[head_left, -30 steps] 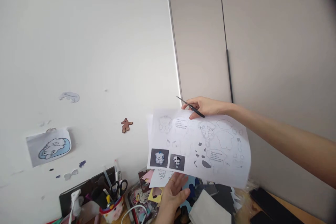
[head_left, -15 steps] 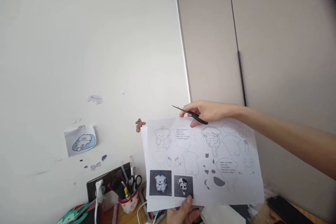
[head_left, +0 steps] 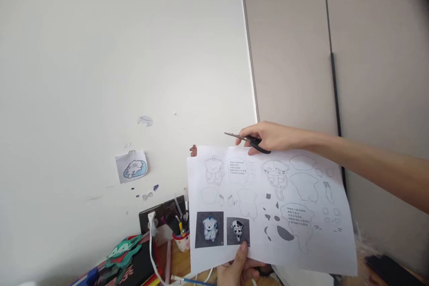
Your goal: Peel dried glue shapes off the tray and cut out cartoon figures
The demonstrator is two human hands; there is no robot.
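The left hand [head_left: 237, 270] is closed on the lower edge of the printed sheet [head_left: 268, 241], with the thumb flat on the front face just below the right photo [head_left: 238, 231]. The right hand [head_left: 264, 136] is closed on the black-handled scissors [head_left: 257, 143] at the top edge of the sheet; the blades point left, beyond the fingers. Whether the right fingers also pinch the sheet cannot be told.

The sheet is raised in front of the wall [head_left: 83, 76] and the cabinet [head_left: 291, 53], above the desk [head_left: 181, 261]. It bears character outlines, separate part shapes, text blocks and two photos in its lower left portion. A second sheet [head_left: 192, 187] projects behind its left edge.

The pen cup [head_left: 182, 243], light-coloured with a red rim, stands on the desk to the left of the sheet. It contains upright tools, including a yellow item [head_left: 181, 226] and dark brushes [head_left: 172, 219]; the sheet hides its right side. A black panel [head_left: 145, 220] is located behind the cup, with a white plug [head_left: 152, 220] and a white cable [head_left: 152, 250] at its front. A teal figure [head_left: 124, 248] lies on a black item [head_left: 136, 270] at the left. Clear plastic [head_left: 367, 243] is partly visible at the right, near a black object [head_left: 395, 270].
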